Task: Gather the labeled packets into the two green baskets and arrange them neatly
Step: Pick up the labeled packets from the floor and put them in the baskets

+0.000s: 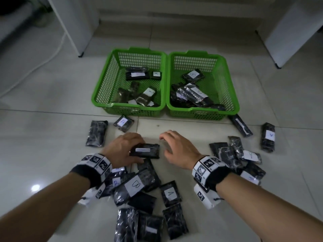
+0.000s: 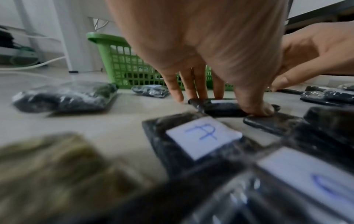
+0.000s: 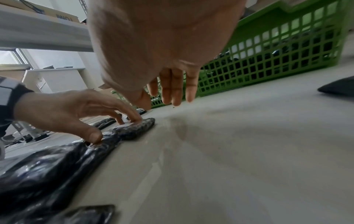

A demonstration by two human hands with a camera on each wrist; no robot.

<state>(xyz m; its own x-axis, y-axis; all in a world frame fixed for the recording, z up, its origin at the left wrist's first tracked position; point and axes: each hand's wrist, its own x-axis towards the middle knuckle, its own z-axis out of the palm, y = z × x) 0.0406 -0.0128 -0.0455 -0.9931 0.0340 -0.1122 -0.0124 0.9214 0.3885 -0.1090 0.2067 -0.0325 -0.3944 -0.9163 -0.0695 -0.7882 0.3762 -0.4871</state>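
Packets in dark wrap lie scattered across the tiled floor, and we pinch one packet with our left hand, thumb at its near edge and fingers over its far side, low over the floor. Our right hand hovers just beside it, fingers loosely spread and holding nothing. Beyond stand the left green basket and right green basket, touching side by side, each with several packets inside.

Bare floor between hands and baskets, seemingly unobstructed.
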